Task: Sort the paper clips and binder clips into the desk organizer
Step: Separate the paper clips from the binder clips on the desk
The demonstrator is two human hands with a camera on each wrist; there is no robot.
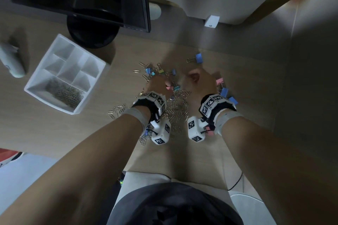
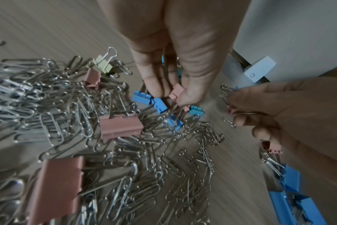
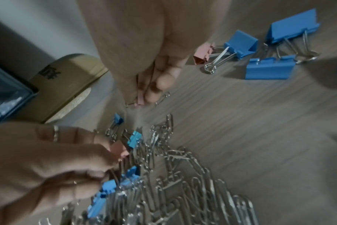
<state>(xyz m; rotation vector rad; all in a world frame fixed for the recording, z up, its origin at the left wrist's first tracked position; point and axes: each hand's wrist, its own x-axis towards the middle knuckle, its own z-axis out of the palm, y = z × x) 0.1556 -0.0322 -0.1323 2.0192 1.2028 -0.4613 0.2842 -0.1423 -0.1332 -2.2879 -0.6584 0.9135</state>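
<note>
A heap of silver paper clips [image 1: 176, 109] mixed with pink and blue binder clips lies on the wooden desk. My left hand [image 1: 161, 84] hovers over the heap's far edge and pinches a small pink binder clip [image 2: 175, 91] between thumb and fingers [image 2: 188, 97]. Beside it, my right hand [image 1: 198, 80] pinches another small pink binder clip [image 3: 140, 99] just above the desk. The white desk organizer [image 1: 36, 86] stands at the left, with paper clips [image 1: 64, 92] in its long front compartment; its smaller compartments look bare.
Large blue binder clips [image 3: 269, 68] lie right of my right hand, and one more [image 1: 199, 58] lies farther back. A black monitor stand [image 1: 91, 33] sits behind the organizer. A pale device [image 1: 11, 60] lies at the far left.
</note>
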